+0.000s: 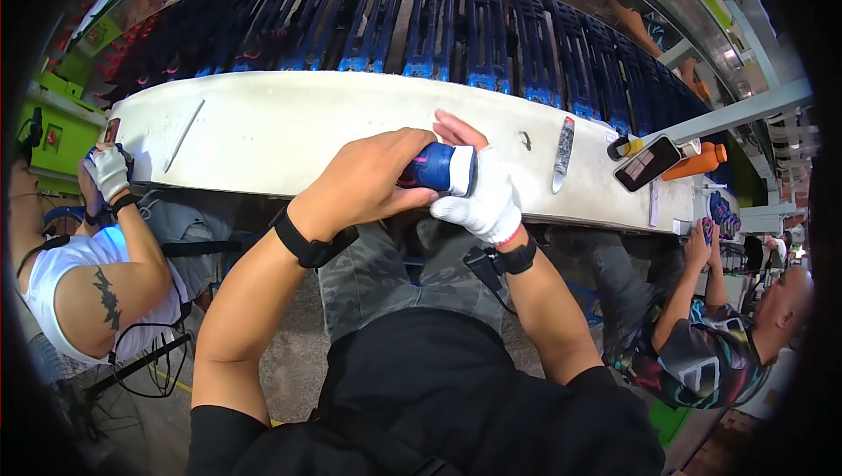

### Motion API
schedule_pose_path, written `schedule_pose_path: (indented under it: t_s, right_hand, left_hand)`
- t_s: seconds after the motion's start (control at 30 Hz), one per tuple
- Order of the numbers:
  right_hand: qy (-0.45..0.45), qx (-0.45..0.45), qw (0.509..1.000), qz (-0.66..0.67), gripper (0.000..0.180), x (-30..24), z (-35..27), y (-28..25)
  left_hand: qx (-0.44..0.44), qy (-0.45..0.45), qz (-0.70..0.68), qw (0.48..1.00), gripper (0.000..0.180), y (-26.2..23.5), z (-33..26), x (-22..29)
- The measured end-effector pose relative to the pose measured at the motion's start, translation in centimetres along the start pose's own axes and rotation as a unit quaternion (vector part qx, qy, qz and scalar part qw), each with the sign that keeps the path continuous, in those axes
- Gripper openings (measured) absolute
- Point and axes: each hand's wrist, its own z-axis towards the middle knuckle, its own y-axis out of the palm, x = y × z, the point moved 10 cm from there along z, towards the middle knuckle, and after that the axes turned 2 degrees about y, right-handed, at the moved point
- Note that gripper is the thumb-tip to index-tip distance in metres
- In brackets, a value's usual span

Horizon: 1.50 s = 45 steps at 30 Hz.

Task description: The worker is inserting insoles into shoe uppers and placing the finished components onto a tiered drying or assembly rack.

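Head view, and it's all in the middle: a navy shoe (437,169), white end turned right, held up over the near part of the table (281,130) by both hands at once. Bare left hand (375,171) grips the dark part, fingers over the top, thumb along the near side, a hold that seems meant to steady it. Opposite, the gloved right hand (489,202) wraps the white end, thumb in front, bare fingertips stretched up on the far side; that cupping likely stops any twist (the glove is perhaps there for grip, or to spare the white from smudges).

And the table! White stick (184,136) out left, slim grey tool (564,153) to the right, a dark scrap (525,140) near it: stick and tool probably lie aside so the forearms have room. Further right, a phone (647,165) tilts by the metal rail (728,111), orange bottle (697,162) just beside, placed where elbows seem unlikely to knock them. Blue racks (430,46) line the far side. Flanking it all, one co-worker left (79,301), another right (710,344), hands busy.
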Motion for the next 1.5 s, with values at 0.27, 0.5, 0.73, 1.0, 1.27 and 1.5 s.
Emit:
schedule_pose_path:
  t_s: [0.27,0.5,0.73,1.0,1.27,1.5]
  right_hand:
    - [-0.042,0.216,0.952,0.212,0.030,4.5,1.5,-0.7]
    - [0.045,0.115,0.984,0.130,0.033,5.3,3.5,0.5]
    - [0.076,0.111,0.985,0.111,0.048,5.5,2.6,-1.8]
    - [0.085,0.139,0.980,0.110,0.061,4.7,0.6,-5.0]
    - [0.051,0.098,0.991,-0.077,0.080,2.3,-3.3,-3.9]
    - [-0.124,-0.002,0.959,-0.255,0.073,2.2,-5.7,-0.6]
  left_hand:
    - [-0.061,-0.179,-0.079,0.979,0.075,1.6,0.0,-4.8]
    - [-0.050,-0.199,-0.107,0.973,0.072,1.1,0.0,-7.3]
    - [-0.100,-0.164,0.045,0.980,0.064,3.1,4.5,-3.4]
    - [-0.086,-0.091,0.105,0.987,0.062,4.9,6.7,0.9]
    - [-0.099,-0.068,0.124,0.985,0.074,3.3,4.1,2.2]
    - [-0.022,-0.172,-0.032,0.984,0.092,0.7,-3.5,4.5]
